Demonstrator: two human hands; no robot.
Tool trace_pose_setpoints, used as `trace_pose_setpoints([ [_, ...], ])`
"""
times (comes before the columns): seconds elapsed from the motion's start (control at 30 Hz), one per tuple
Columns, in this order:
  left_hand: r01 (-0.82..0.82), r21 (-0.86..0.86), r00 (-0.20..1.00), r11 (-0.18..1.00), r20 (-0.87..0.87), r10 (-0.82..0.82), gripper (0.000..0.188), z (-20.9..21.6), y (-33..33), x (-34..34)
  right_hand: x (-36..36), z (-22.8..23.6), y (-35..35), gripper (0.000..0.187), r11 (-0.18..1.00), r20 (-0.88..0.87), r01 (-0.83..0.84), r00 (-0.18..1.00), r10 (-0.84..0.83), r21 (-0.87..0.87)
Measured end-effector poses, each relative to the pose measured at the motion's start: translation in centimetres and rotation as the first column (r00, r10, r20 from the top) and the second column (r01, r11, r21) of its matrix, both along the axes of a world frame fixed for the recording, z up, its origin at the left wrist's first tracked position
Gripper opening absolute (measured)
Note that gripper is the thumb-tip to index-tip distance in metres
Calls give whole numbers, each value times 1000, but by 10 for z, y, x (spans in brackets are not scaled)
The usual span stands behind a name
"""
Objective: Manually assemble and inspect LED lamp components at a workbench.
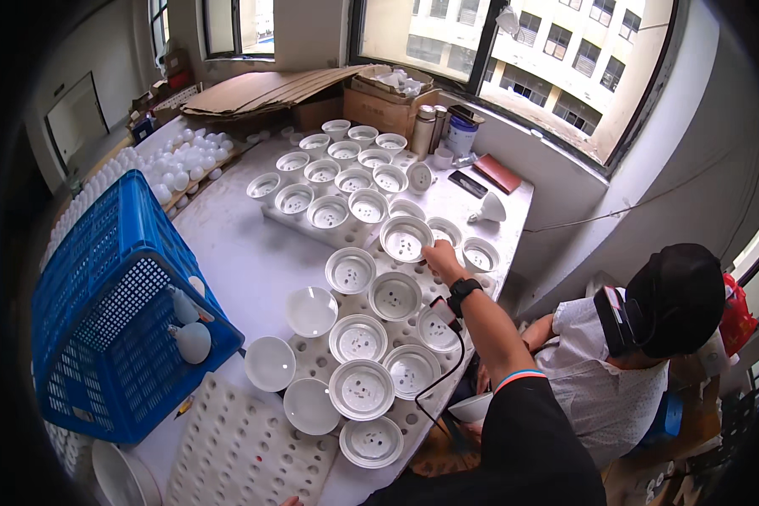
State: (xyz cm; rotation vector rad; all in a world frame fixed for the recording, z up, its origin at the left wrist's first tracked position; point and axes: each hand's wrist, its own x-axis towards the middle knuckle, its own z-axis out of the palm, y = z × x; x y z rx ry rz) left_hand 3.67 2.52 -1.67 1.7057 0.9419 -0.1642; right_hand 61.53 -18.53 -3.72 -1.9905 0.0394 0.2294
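Observation:
My right hand point(443, 260), with a dark watch on the wrist, is closed on the rim of a white bulb housing point(406, 238). This housing is a round cup with a plate dotted with small yellowish squares inside. Similar open housings point(361, 390) stand in rows toward me, set in a white holed tray point(319, 358). Along the tray's left side, three have smooth white domed covers point(312, 312). Only a bit of my left hand point(291, 501) shows at the lower edge, and its fingers are mostly hidden.
A blue plastic crate point(131, 337) holding white bulbs stands tilted at the left. Nearer lies another holed tray point(244, 443). White domes point(181, 160), cardboard point(261, 91) and a phone point(467, 184) are farther off. Another person point(599, 363) sits at the right, close to my arm.

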Motion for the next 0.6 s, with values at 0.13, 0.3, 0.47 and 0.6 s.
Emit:
trace_pose_setpoints([
  [0.13, -89, -54, 996, 995, 7, 89, 38, -7, 9, 3, 16, -20, 15, 21, 1000, -154, 7, 988, -6, 7],
  [0.3, -120, -45, 984, 992, -141, 112, 39, -17, 28, 7, 21, -29, 15, 23, 973, -11, 58, 998, -62, -224],
  [0.47, -94, -48, 978, 994, -193, 83, 41, -13, 50, 29, 16, -29, 15, 20, 955, 29, 94, 996, -90, -283],
  [0.6, -74, 38, 967, 997, -241, 81, 41, -19, 69, 26, 16, -11, 11, 23, 951, -141, -106, 988, 67, -290],
])
